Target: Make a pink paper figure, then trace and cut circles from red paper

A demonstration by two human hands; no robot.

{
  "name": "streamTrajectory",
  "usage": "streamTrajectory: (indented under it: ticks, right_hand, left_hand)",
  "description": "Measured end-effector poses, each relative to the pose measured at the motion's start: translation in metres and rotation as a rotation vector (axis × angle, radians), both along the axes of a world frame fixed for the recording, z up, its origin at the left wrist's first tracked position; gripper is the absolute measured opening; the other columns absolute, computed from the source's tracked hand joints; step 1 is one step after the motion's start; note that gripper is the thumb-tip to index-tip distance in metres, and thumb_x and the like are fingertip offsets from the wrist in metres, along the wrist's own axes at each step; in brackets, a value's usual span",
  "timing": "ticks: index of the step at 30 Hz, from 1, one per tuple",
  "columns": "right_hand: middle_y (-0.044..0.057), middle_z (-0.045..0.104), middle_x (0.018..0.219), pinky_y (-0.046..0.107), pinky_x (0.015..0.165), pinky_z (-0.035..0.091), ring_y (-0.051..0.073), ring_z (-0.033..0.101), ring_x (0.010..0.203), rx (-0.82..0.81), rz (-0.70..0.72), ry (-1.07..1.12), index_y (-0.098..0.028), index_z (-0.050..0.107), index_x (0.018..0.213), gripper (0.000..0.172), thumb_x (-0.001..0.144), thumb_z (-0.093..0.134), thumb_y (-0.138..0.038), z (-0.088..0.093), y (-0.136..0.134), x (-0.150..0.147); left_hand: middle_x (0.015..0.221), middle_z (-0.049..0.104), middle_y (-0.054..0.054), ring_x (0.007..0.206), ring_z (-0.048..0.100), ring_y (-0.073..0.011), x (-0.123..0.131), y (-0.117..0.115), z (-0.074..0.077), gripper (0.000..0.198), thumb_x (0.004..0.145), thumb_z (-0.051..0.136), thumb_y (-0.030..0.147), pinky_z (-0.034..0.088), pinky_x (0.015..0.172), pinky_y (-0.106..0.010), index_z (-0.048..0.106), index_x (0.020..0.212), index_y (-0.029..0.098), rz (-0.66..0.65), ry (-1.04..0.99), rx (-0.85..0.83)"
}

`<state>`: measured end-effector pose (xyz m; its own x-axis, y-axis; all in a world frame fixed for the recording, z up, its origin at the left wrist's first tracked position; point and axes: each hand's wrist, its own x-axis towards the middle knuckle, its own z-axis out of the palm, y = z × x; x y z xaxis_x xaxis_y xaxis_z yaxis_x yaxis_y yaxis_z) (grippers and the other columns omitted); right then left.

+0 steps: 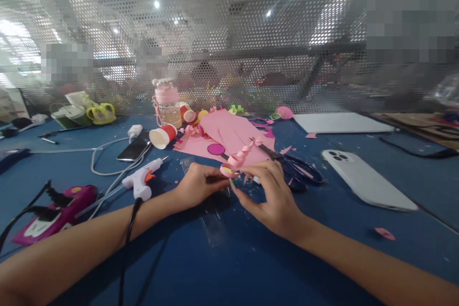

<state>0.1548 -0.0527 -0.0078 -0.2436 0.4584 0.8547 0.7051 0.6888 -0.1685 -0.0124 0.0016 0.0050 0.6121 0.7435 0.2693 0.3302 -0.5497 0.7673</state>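
Note:
Between my hands is a curled pink paper strip (237, 158), its coils rising toward the back right and a bit of yellow inside its lowest loop. My left hand (195, 185) is closed, thumb and fingers pinching the loop's left side. On the other side, my right hand (274, 198) holds the loop between thumb and fingertips. Behind them lie pink paper sheets (229, 129) and a magenta disc (216, 149). Dark-handled scissors (304, 170) rest just beyond my right hand. Under my left hand is a clear ruler (212, 227), partly covered.
A white glue gun (141, 179) lies left, its cord crossing my left forearm. Nearby are a magenta power strip (53, 215), a black phone (134, 147), a red paper cup (164, 136) and a pink-lidded bottle (168, 105). A white phone (367, 178) lies right. Perforated metal panel (229, 48) stands behind.

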Motion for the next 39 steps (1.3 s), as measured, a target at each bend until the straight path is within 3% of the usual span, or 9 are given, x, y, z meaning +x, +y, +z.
streamTrajectory:
  ticks: [10,17,31,36,39]
  right_hand:
    - [0.005,0.049,0.084,0.035,0.069,0.042,0.019,0.047,0.079,-0.074,0.028,0.065,-0.020,0.043,0.092,0.019,0.076,0.050,-0.014,-0.0026,0.0017,0.0011]
    - [0.003,0.050,0.077,0.030,0.061,0.044,0.016,0.049,0.071,-0.181,0.038,0.122,-0.019,0.045,0.091,0.014,0.078,0.048,-0.016,-0.0037,0.0045,0.0017]
    - [0.007,0.053,0.088,0.033,0.068,0.046,0.018,0.053,0.083,-0.295,0.118,0.174,-0.017,0.051,0.097,0.020,0.077,0.049,-0.020,-0.0013,0.0000,0.0009]
    - [0.005,0.053,0.084,0.032,0.068,0.046,0.016,0.053,0.078,-0.372,0.096,0.297,-0.019,0.054,0.089,0.013,0.082,0.049,-0.028,-0.0005,0.0001,-0.0009]
    - [0.005,0.052,0.087,0.033,0.069,0.047,0.016,0.053,0.078,-0.412,0.043,0.431,-0.020,0.051,0.094,0.022,0.077,0.055,-0.033,-0.0038,0.0028,-0.0032]
  left_hand:
    - [0.058,0.066,-0.003,0.053,0.056,-0.0090,0.0006,0.0000,0.0013,0.015,0.070,0.060,0.024,0.045,0.054,-0.019,0.067,0.069,0.011,0.028,-0.051,-0.097]
    - [0.060,0.067,-0.005,0.054,0.057,-0.0094,0.0002,-0.0019,0.0031,0.020,0.071,0.060,0.027,0.047,0.055,-0.019,0.068,0.078,0.010,-0.042,-0.094,-0.170]
    - [0.060,0.067,-0.004,0.053,0.058,-0.0094,0.0004,-0.0012,0.0009,0.019,0.069,0.061,0.026,0.047,0.056,-0.020,0.068,0.079,0.011,-0.021,-0.128,-0.220]
    - [0.060,0.066,-0.003,0.054,0.057,-0.0090,0.0010,-0.0018,0.0032,0.014,0.069,0.061,0.023,0.047,0.056,-0.020,0.068,0.072,0.011,-0.030,-0.141,-0.223]
    - [0.058,0.065,-0.002,0.053,0.057,-0.0082,0.0017,-0.0014,0.0034,0.012,0.068,0.062,0.022,0.046,0.056,-0.019,0.068,0.071,0.012,-0.043,-0.173,-0.273]
